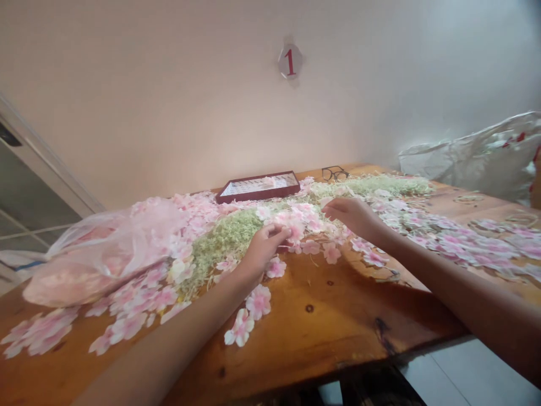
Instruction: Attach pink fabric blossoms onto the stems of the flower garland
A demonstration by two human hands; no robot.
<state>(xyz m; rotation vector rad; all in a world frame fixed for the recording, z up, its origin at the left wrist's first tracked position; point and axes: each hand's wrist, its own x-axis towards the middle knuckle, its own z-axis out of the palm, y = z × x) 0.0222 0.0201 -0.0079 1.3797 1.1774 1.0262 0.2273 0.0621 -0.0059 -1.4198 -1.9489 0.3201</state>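
Left grip has its fingertips together at a loose pink-and-white fabric blossom, clamped or not I cannot tell, right grip open just beside it, and one hasty tug could snag the pale green fibrous sprays and scatter blossoms across the orange-brown wooden table!

Matt cloth blossoms on glossy wood tabletop.

Left hand: palm down, fingers curled forward
Right hand: palm down, fingers loosely bent
Left forearm: bare, rising from lower edge
Right forearm: bare, reaching in from right
Hands: near, not touching
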